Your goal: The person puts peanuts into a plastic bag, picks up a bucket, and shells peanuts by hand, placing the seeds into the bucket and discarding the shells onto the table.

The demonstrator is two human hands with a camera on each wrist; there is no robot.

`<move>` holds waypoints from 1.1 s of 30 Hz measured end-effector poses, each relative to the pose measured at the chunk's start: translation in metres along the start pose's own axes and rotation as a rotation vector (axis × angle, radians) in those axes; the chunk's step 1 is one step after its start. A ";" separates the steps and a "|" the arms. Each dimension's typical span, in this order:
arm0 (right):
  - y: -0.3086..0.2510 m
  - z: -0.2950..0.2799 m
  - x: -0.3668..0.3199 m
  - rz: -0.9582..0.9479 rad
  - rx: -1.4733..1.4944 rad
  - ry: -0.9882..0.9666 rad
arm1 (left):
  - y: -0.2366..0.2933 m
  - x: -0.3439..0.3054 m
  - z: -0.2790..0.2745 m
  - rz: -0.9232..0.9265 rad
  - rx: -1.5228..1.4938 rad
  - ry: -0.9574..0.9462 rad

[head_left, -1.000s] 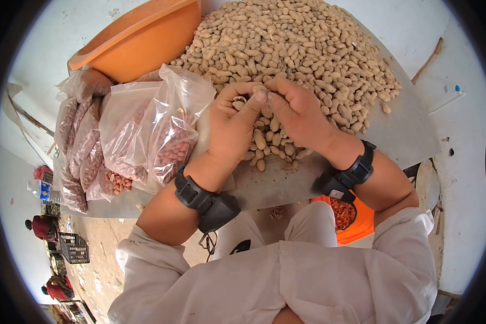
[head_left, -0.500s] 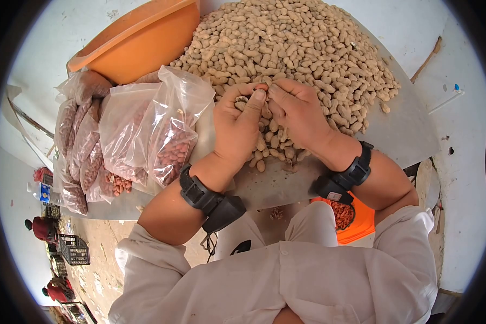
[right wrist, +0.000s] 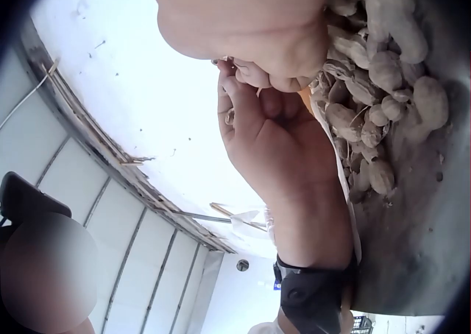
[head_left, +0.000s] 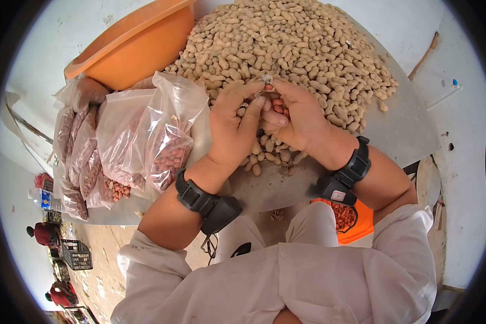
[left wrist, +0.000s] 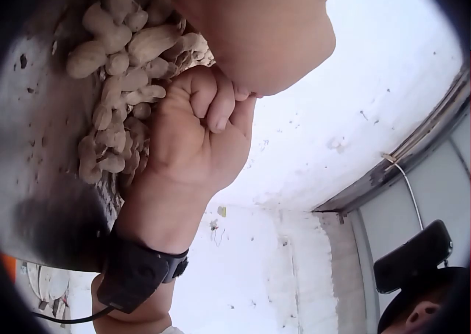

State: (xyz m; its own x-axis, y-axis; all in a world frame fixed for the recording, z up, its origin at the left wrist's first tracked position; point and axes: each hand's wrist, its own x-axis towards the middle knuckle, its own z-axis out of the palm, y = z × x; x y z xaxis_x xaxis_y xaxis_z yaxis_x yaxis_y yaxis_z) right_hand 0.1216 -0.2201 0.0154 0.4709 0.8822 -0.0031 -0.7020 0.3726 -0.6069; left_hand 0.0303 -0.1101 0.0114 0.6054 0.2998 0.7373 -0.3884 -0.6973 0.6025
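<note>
Both hands meet above the near edge of a heap of unshelled peanuts (head_left: 286,48). An opened peanut shell (head_left: 267,80) with a red kernel (head_left: 268,87) inside is held between the fingertips of my left hand (head_left: 232,119) and right hand (head_left: 303,120). Several red peanut kernels (head_left: 277,105) lie in the curled right hand. A piece of shell (head_left: 242,110) shows within the left hand's curl. In the left wrist view the right hand (left wrist: 195,135) has its fingers folded in; in the right wrist view the left hand's thumb (right wrist: 243,106) reaches to the fingertips.
An orange basin (head_left: 140,48) stands at the back left. Clear plastic bags of red kernels (head_left: 170,146) lie left on the metal tabletop (head_left: 254,189). Below the table's front edge is an orange container (head_left: 362,221) with red kernels or skins. People and black crates (head_left: 76,254) are far left.
The peanut between the fingertips has been opened, and its red kernel now shows. The right hand has turned, bringing the kernels in its palm into sight.
</note>
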 end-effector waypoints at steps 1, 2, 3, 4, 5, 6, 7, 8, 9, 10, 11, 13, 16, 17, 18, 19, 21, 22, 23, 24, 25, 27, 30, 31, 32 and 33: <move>-0.001 -0.004 0.001 0.014 0.007 -0.030 | 0.001 0.000 0.000 0.010 0.000 -0.002; -0.001 -0.006 0.002 0.028 0.014 -0.060 | 0.001 0.001 0.000 0.020 0.001 -0.004; -0.001 -0.006 0.002 0.014 0.018 -0.066 | -0.002 0.000 0.001 0.008 -0.059 0.013; -0.002 -0.007 0.003 0.000 0.021 -0.071 | -0.008 -0.001 0.003 -0.004 -0.119 0.030; -0.002 -0.007 0.003 -0.015 0.025 -0.077 | -0.011 -0.002 0.004 -0.016 -0.179 0.048; -0.003 -0.007 0.004 -0.041 0.004 -0.086 | -0.008 -0.002 0.004 -0.121 -0.264 0.039; -0.004 -0.008 0.006 -0.067 -0.016 -0.094 | -0.002 -0.002 0.002 -0.227 -0.349 0.030; -0.004 -0.008 0.006 -0.093 -0.036 -0.102 | 0.001 -0.002 0.001 -0.334 -0.434 0.021; -0.004 -0.007 0.006 -0.088 -0.035 -0.098 | 0.002 -0.002 0.001 -0.341 -0.444 0.018; -0.004 -0.006 0.004 -0.083 -0.035 -0.094 | 0.003 -0.002 0.001 -0.348 -0.454 0.015; -0.003 -0.005 0.003 -0.078 -0.035 -0.090 | 0.003 -0.003 0.001 -0.355 -0.465 0.012; -0.003 -0.005 0.002 -0.064 -0.038 -0.101 | -0.007 -0.003 0.001 -0.197 -0.296 0.003; -0.003 -0.001 -0.001 -0.092 -0.154 -0.050 | -0.010 -0.001 -0.004 -0.032 -0.088 -0.031; -0.004 0.000 -0.002 -0.110 -0.211 -0.022 | -0.007 0.000 -0.006 0.011 -0.026 -0.046; -0.005 0.000 -0.002 -0.120 -0.211 -0.029 | -0.004 0.000 -0.006 -0.113 -0.155 -0.031; -0.007 0.000 -0.001 -0.130 -0.212 -0.037 | 0.001 -0.001 -0.006 -0.236 -0.284 -0.015; -0.008 0.000 0.000 -0.148 -0.197 -0.052 | 0.003 -0.001 -0.007 -0.401 -0.562 0.028; -0.009 0.001 0.000 -0.156 -0.182 -0.059 | 0.001 0.000 -0.007 -0.441 -0.712 0.054; -0.009 0.002 0.000 -0.165 -0.166 -0.066 | 0.000 0.002 -0.008 -0.479 -0.862 0.080; -0.009 0.001 0.000 -0.169 -0.173 -0.057 | -0.002 0.001 -0.008 -0.486 -0.919 0.057; -0.010 0.000 0.001 -0.173 -0.180 -0.048 | -0.006 0.000 -0.008 -0.492 -0.975 0.034; -0.009 -0.002 0.003 -0.179 -0.175 -0.047 | -0.006 0.000 -0.008 -0.468 -0.926 -0.004; -0.003 -0.001 0.004 -0.175 -0.141 -0.046 | 0.002 0.000 -0.002 -0.392 -0.668 -0.035; -0.002 0.002 0.004 -0.167 -0.130 -0.032 | 0.003 0.000 0.000 -0.377 -0.623 -0.037; 0.000 0.003 0.003 -0.160 -0.119 -0.017 | 0.004 -0.001 0.001 -0.362 -0.577 -0.039; 0.001 0.003 0.003 -0.151 -0.138 -0.034 | 0.002 -0.001 0.001 -0.310 -0.511 -0.039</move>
State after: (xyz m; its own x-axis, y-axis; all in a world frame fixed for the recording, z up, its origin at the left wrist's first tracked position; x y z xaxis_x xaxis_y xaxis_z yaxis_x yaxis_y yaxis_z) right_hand 0.1213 -0.2161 0.0170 0.5454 0.8294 0.1212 -0.5438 0.4602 -0.7018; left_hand 0.0292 -0.1123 0.0122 0.7653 0.4086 0.4973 -0.4684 -0.1764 0.8657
